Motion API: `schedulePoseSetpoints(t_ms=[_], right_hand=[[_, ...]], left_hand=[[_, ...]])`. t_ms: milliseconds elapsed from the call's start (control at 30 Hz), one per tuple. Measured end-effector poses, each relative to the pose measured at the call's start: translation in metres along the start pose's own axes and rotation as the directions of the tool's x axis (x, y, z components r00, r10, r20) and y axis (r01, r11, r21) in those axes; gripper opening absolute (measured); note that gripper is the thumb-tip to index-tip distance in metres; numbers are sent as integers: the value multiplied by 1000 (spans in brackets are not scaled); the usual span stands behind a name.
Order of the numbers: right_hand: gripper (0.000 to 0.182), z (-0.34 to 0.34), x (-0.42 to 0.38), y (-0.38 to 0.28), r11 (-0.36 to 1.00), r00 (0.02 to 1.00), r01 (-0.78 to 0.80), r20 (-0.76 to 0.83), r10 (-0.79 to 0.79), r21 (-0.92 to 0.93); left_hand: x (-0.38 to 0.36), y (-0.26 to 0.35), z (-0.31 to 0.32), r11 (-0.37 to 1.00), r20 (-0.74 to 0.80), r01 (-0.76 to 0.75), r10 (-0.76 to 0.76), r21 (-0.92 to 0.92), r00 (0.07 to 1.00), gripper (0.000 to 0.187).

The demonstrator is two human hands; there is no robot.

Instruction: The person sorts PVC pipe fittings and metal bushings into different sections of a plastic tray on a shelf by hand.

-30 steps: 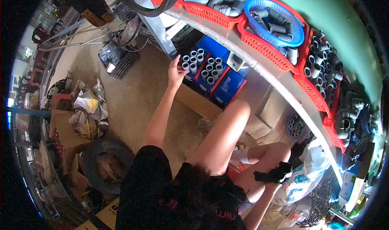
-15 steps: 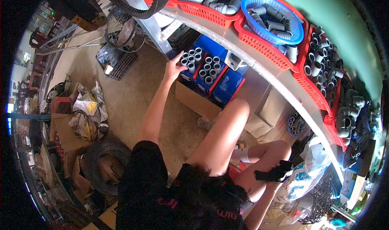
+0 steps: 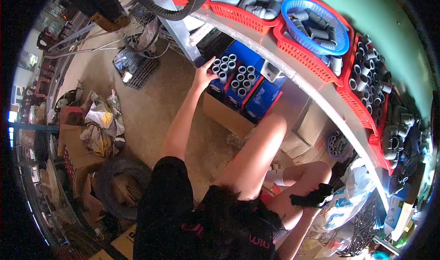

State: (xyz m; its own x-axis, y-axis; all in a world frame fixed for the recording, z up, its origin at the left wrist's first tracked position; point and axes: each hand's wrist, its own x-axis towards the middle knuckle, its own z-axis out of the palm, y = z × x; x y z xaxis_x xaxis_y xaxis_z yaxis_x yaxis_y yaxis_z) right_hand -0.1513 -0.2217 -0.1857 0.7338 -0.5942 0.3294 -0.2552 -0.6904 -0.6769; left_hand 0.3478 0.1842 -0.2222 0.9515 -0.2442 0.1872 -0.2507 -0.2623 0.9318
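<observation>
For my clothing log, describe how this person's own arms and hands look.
The left arm has a short black sleeve and is bare below it; the left hand is ungloved. The right forearm is bare. Black material hides much of the right hand; whether it is worn is unclear.

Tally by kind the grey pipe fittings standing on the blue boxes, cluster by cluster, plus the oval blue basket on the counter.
Grey pipe fittings, cluster at the left hand: 7 visible
Grey pipe fittings, neighbouring cluster: 7 visible
Oval blue basket: 1
Total: 15
</observation>
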Motion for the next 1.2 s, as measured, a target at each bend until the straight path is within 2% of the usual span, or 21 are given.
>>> schedulePoseSetpoints(t_ms=[67,133,200,267,333,400,533,667,767,833,900,933,1033,1133,1167,1200], right_hand=[[15,1,0,0,1000,1000,-6,-8,6,0],[16,1,-2,0,1000,1000,-12,-20,12,-1],[16,0,-4,-2,1000,999,-19,-26,19,2],[17,-2,-8,-2,1000,1000,-23,-21,23,6],[18,0,-10,2,1000,999,-29,-14,29,8],[19,1,-12,4,999,999,-34,-9,34,8],[20,1,-12,8,1000,1000,-23,6,23,-6],[21,-1,-13,13,999,999,9,43,-8,-37],[22,-6,-17,20,994,993,50,112,-39,-97],[23,-7,-21,25,997,992,20,126,-11,-69],[20,-5,-21,23,995,990,-92,109,87,48],[14,2,-23,20,980,989,-147,30,145,136],[8,6,-17,-12,829,909,-362,-37,416,426],[10,4,-6,-39,489,740,-529,96,666,694],[11,2,-2,-46,344,669,-553,159,726,759],[11,1,1,-46,260,633,-556,199,748,790]], left_hand=[[-1,-9,-1,991,1,67,-68,116,998,83],[-3,-18,3,1000,-8,-5,5,-7,1000,87],[-9,-7,3,998,27,-32,30,60,999,96],[-12,-4,5,999,29,-39,39,11,999,100],[-14,-4,4,996,54,-17,13,90,998,100],[-15,2,7,993,18,-8,6,121,1000,100],[-19,18,23,970,-119,-161,184,182,976,97],[-21,11,36,943,-229,-126,202,309,952,97],[-15,3,42,945,-285,-126,216,302,934,98],[-14,-2,45,937,-310,-98,208,336,928,96],[-11,9,47,967,-297,-138,198,213,934,95],[-10,15,48,976,-290,-156,194,149,937,94],[-9,10,48,974,-284,-139,187,180,940,95],[-7,-6,46,948,-276,-139,220,287,936,98],[-7,-13,45,933,-270,-140,236,332,933,99],[-8,-14,45,934,-285,-141,240,329,928,100]])
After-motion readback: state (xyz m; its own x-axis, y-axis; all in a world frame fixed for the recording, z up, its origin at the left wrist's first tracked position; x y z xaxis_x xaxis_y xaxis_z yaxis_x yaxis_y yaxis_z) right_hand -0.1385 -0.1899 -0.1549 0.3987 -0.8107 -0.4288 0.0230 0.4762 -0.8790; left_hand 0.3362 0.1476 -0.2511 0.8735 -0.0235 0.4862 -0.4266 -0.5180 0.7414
